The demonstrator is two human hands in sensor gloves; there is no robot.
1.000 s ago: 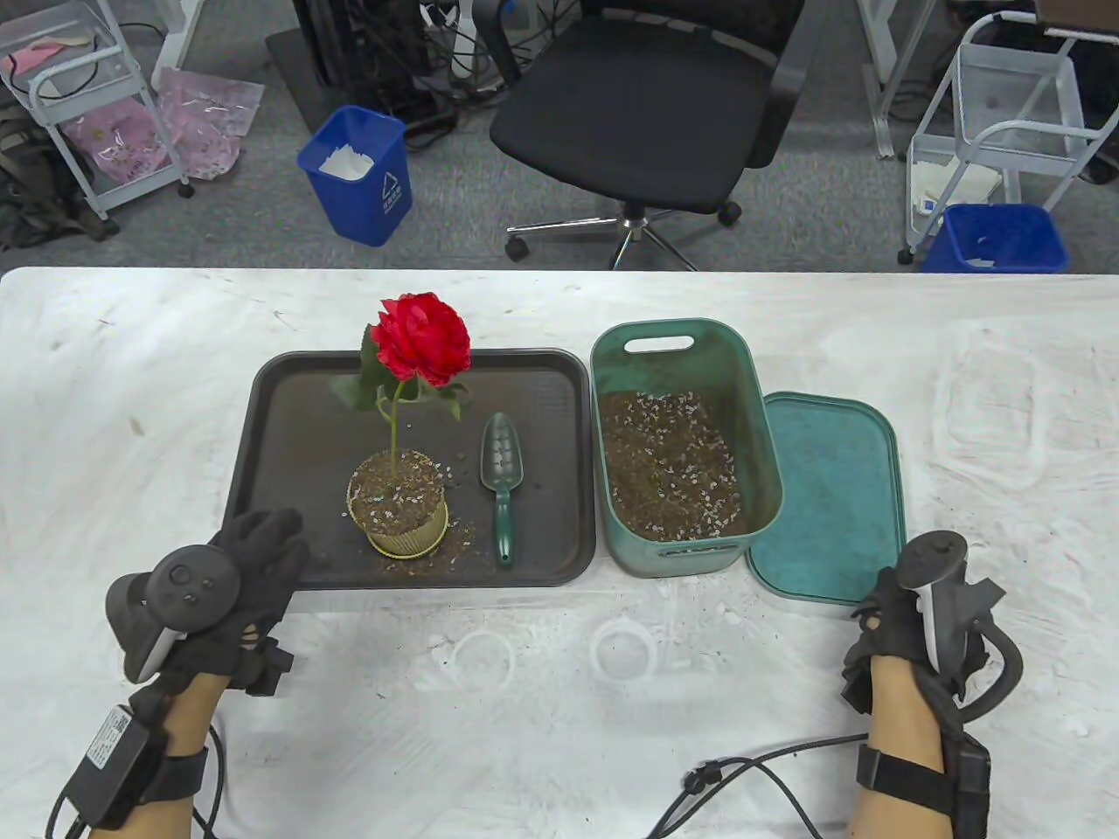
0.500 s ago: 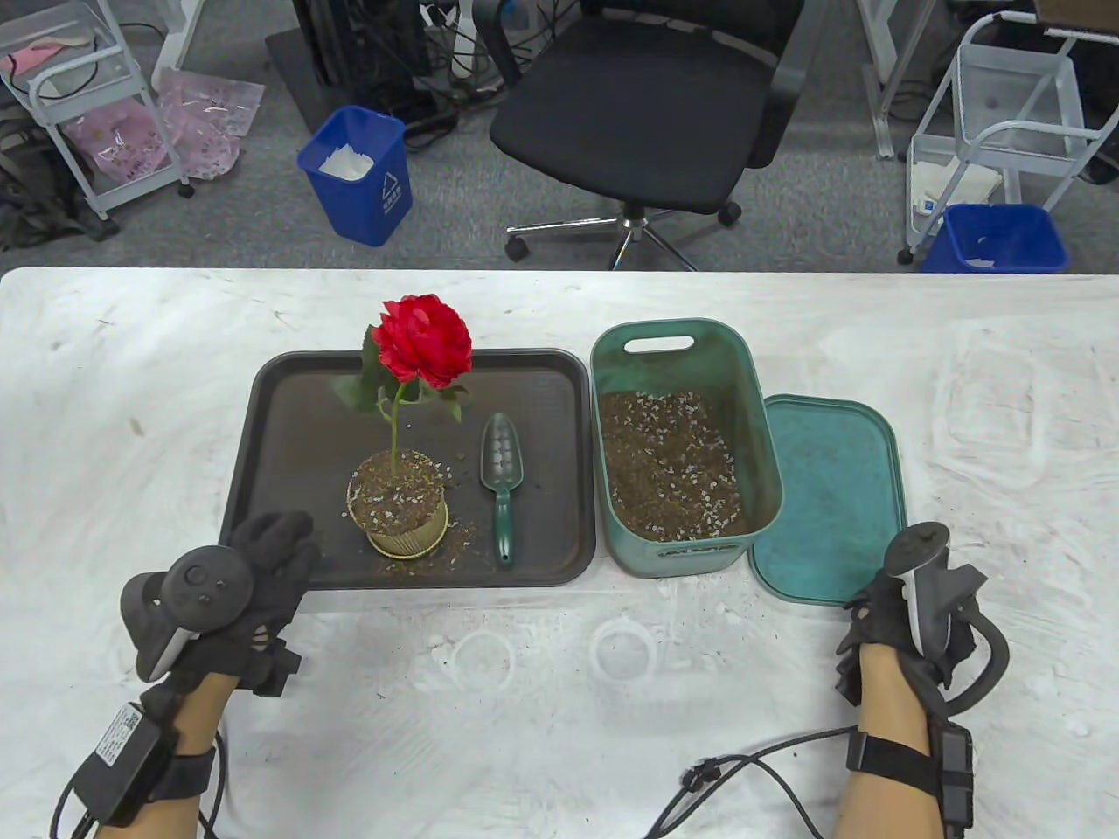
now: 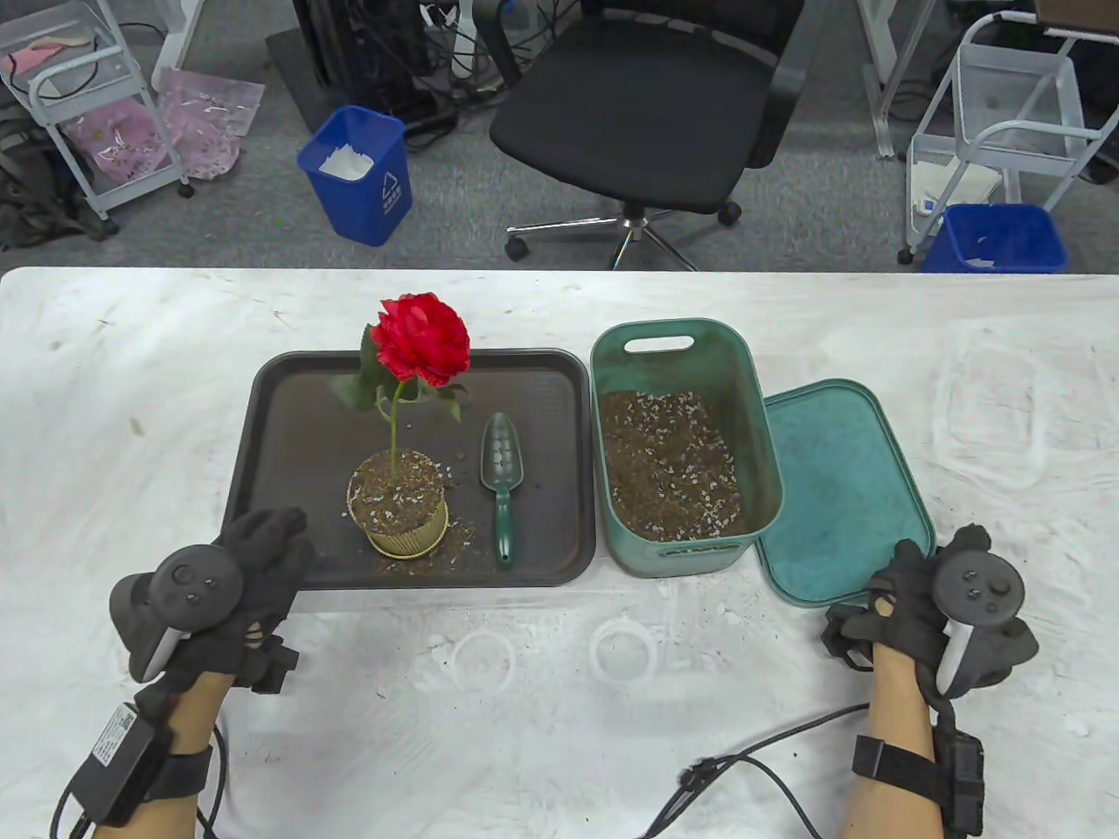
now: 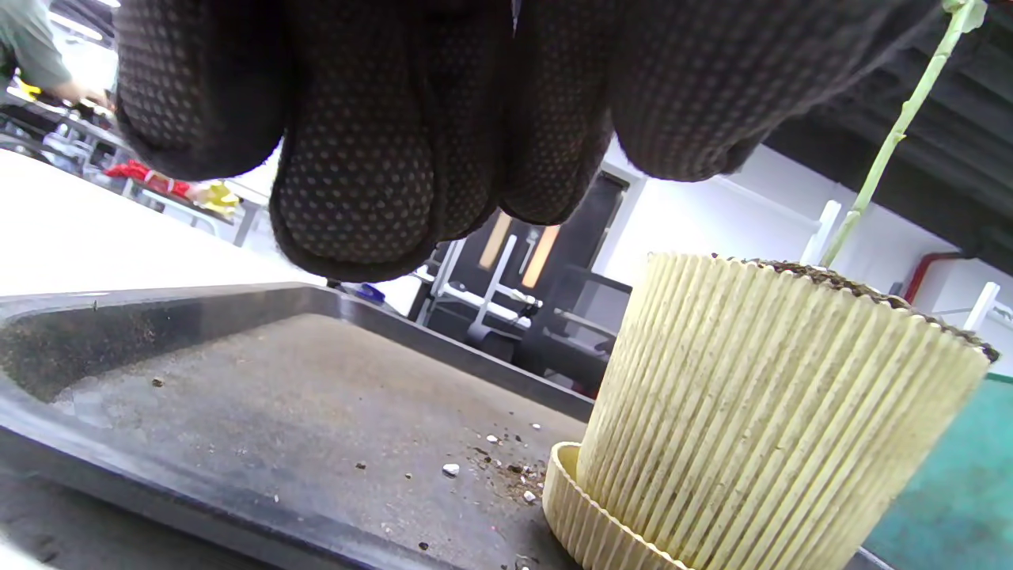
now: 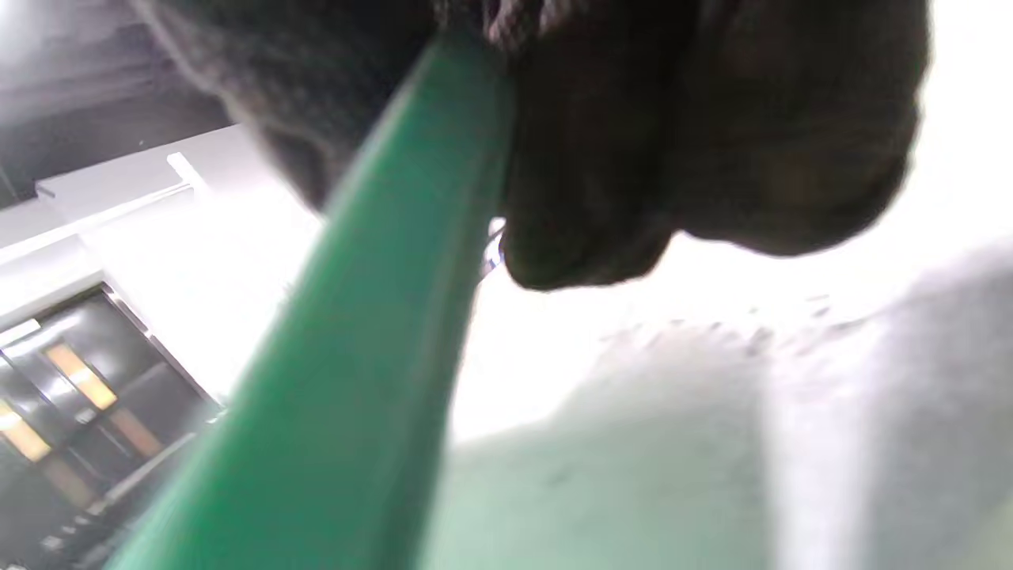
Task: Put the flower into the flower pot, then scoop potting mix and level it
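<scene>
The left hand [image 3: 232,594], in its black sensor glove, rested at the near left corner of the dark rectangular plastic tray [image 3: 288,411], fingers [image 4: 356,198] straight and together over the rim, holding nothing; I judged it was there to steady the tray. Just beside it on the tray stood the ribbed cream flower pot [image 3: 400,507] on its saucer, filled to the brim with brown potting mix flecked white. The red artificial flower [image 3: 424,339] rose upright from it on a thin green stem, so the planting and filling looked done, and the surface seemed fairly level. A few crumbs of mix lay spilled around the pot's base. To the pot's right lay the small green plastic scoop [image 3: 502,476], handle toward the person, set down and untouched by either hand. Past the tray's right edge sat the open teal plastic bin [image 3: 612,367] of potting mix. Farthest right, the right hand [image 3: 909,603] pinched the near edge of the flat teal lid [image 3: 839,489], tilting it up off the white table, probably to close the bin.
</scene>
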